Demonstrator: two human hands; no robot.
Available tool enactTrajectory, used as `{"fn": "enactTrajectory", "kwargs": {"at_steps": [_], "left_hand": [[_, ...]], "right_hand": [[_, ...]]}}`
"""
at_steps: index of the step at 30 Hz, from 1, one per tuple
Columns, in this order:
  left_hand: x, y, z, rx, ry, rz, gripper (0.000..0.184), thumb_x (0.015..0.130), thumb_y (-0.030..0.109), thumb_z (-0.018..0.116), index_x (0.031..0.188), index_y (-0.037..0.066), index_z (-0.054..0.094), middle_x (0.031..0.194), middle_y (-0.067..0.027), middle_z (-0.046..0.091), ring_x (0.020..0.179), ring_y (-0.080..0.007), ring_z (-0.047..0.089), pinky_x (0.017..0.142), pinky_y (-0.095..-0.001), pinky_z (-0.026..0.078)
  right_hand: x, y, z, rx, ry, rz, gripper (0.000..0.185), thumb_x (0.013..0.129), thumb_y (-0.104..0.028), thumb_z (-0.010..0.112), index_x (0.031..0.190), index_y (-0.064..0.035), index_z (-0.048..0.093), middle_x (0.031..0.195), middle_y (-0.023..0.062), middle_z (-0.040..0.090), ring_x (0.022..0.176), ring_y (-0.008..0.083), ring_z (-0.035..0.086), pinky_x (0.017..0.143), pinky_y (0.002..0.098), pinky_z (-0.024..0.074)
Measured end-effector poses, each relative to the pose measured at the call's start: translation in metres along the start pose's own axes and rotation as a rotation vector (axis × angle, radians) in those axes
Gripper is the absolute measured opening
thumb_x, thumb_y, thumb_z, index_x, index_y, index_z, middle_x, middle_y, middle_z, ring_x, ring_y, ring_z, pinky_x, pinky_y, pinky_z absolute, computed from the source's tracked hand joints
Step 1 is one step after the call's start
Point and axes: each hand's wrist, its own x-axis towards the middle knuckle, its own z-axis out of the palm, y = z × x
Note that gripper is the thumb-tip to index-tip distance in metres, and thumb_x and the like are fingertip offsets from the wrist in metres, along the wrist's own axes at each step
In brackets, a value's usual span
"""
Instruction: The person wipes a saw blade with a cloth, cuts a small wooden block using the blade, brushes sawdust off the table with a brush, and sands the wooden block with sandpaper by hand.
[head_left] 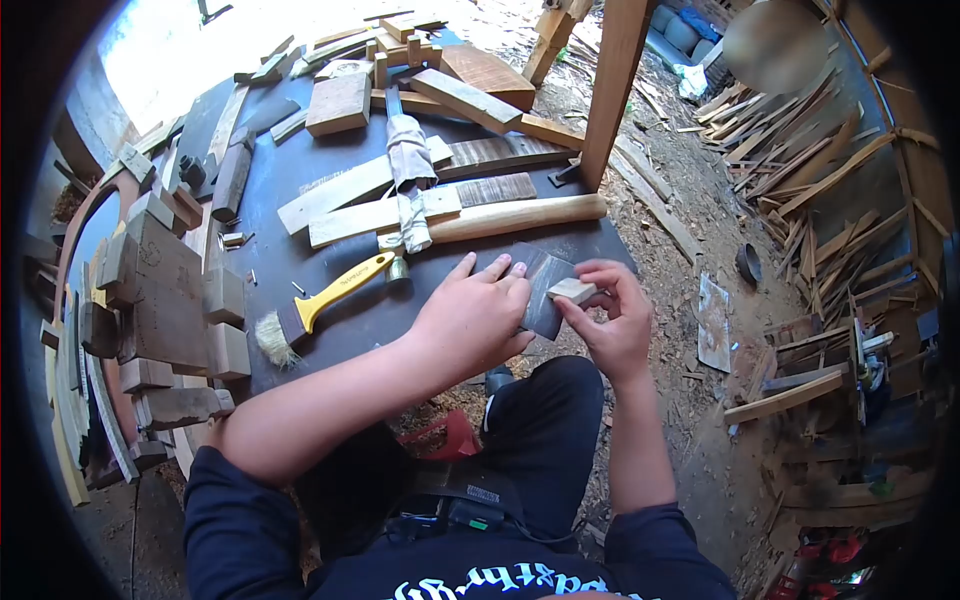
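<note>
Near the front right edge of the dark table lies a dark grey sheet of sandpaper, with a pale dusty band across it. My left hand holds the sheet by its left side, fingers and thumb pressed against it. Between the thumb and fingers of my right hand is a small pale wooden block, resting on or just over the sandpaper; contact is not certain. A yellow-handled paintbrush lies to the left, and a hammer with a wooden handle lies beyond my hands.
Wooden slats, a thick wood block and a grey rag lie on the table. A wooden post rises at its right corner. Stacked blocks stand left. Scrap wood piles along the right.
</note>
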Motion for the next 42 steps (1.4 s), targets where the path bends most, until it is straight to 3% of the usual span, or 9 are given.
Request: {"fn": "enactTrajectory", "kwargs": {"at_steps": [6, 10, 14, 18, 25, 28, 36, 39, 42], "left_hand": [[-0.002, -0.002, 0.001, -0.005, 0.004, 0.016, 0.066, 0.087, 0.041, 0.078, 0.127, -0.009, 0.061, 0.137, -0.0231, 0.065, 0.136, -0.0326, 0.058, 0.115, -0.0515, 0.044], [0.000, -0.001, -0.001, -0.005, 0.003, 0.009, 0.068, 0.086, 0.041, 0.078, 0.129, -0.009, 0.061, 0.136, -0.0231, 0.065, 0.136, -0.0328, 0.058, 0.116, -0.0514, 0.044], [0.001, 0.001, -0.003, -0.035, -0.010, -0.007, 0.070, 0.086, 0.041, 0.078, 0.130, -0.009, 0.059, 0.136, -0.0232, 0.066, 0.136, -0.0331, 0.058, 0.116, -0.0511, 0.044], [-0.001, -0.002, -0.001, -0.018, 0.000, 0.020, 0.070, 0.086, 0.042, 0.078, 0.130, -0.009, 0.060, 0.136, -0.0238, 0.065, 0.136, -0.0336, 0.058, 0.116, -0.0512, 0.044], [0.002, 0.002, -0.008, -0.026, -0.024, -0.016, 0.068, 0.086, 0.043, 0.078, 0.128, -0.007, 0.061, 0.137, -0.0235, 0.065, 0.135, -0.0333, 0.059, 0.115, -0.0523, 0.044], [0.001, -0.002, -0.005, -0.009, -0.015, 0.019, 0.070, 0.086, 0.044, 0.078, 0.129, -0.008, 0.062, 0.135, -0.0233, 0.066, 0.135, -0.0334, 0.059, 0.115, -0.0524, 0.044], [0.003, 0.003, -0.012, -0.023, -0.032, -0.022, 0.071, 0.087, 0.047, 0.076, 0.130, -0.008, 0.062, 0.135, -0.0245, 0.066, 0.133, -0.0333, 0.060, 0.115, -0.0521, 0.043], [0.003, 0.001, -0.013, -0.017, -0.046, 0.004, 0.072, 0.087, 0.047, 0.076, 0.131, -0.007, 0.062, 0.137, -0.0227, 0.066, 0.135, -0.0322, 0.059, 0.116, -0.0532, 0.042], [0.004, 0.003, -0.009, -0.023, -0.056, -0.025, 0.073, 0.086, 0.046, 0.076, 0.133, -0.007, 0.061, 0.138, -0.0228, 0.065, 0.136, -0.0321, 0.058, 0.117, -0.0536, 0.041]], "right_hand": [[-0.017, -0.034, 0.001, -0.344, -0.022, -0.081, 0.017, 0.078, 0.000, 0.081, 0.094, -0.0042, 0.077, 0.108, 0.0154, 0.074, 0.089, 0.0241, 0.075, 0.078, 0.0343, 0.0601], [-0.011, -0.026, 0.011, -0.380, -0.015, -0.192, 0.020, 0.081, 0.000, 0.079, 0.100, -0.0043, 0.079, 0.110, 0.0148, 0.072, 0.089, 0.0229, 0.073, 0.079, 0.0329, 0.0590], [0.007, -0.013, 0.013, -0.293, 0.051, -0.022, 0.018, 0.081, -0.001, 0.080, 0.098, -0.0053, 0.081, 0.109, 0.0126, 0.071, 0.079, 0.0179, 0.070, 0.073, 0.0294, 0.0569], [-0.022, -0.041, 0.016, -0.245, 0.003, 0.097, 0.013, 0.079, -0.002, 0.083, 0.092, -0.0021, 0.080, 0.105, 0.0127, 0.073, 0.085, 0.0193, 0.072, 0.076, 0.0301, 0.0569], [0.017, -0.016, 0.010, -0.176, 0.018, 0.099, 0.013, 0.079, -0.002, 0.083, 0.091, -0.0006, 0.079, 0.104, 0.0136, 0.074, 0.085, 0.0169, 0.072, 0.072, 0.0288, 0.0568], [-0.007, -0.032, 0.004, -0.173, -0.143, 0.095, 0.011, 0.079, -0.002, 0.083, 0.089, -0.0003, 0.079, 0.104, 0.0128, 0.074, 0.081, 0.0149, 0.072, 0.071, 0.0276, 0.0564], [0.024, -0.013, -0.003, -0.228, -0.093, 0.059, 0.012, 0.079, -0.009, 0.085, 0.087, -0.0020, 0.080, 0.099, 0.0109, 0.075, 0.075, 0.0124, 0.069, 0.068, 0.0276, 0.0552], [0.007, -0.028, -0.005, -0.127, -0.287, 0.021, 0.010, 0.080, -0.011, 0.084, 0.087, -0.0037, 0.080, 0.100, 0.0136, 0.074, 0.077, 0.0196, 0.074, 0.070, 0.0317, 0.0598], [0.033, -0.019, -0.014, -0.129, -0.179, 0.195, 0.012, 0.077, -0.010, 0.088, 0.085, -0.0048, 0.081, 0.099, 0.0109, 0.075, 0.083, 0.0163, 0.073, 0.072, 0.0290, 0.0586]]}}
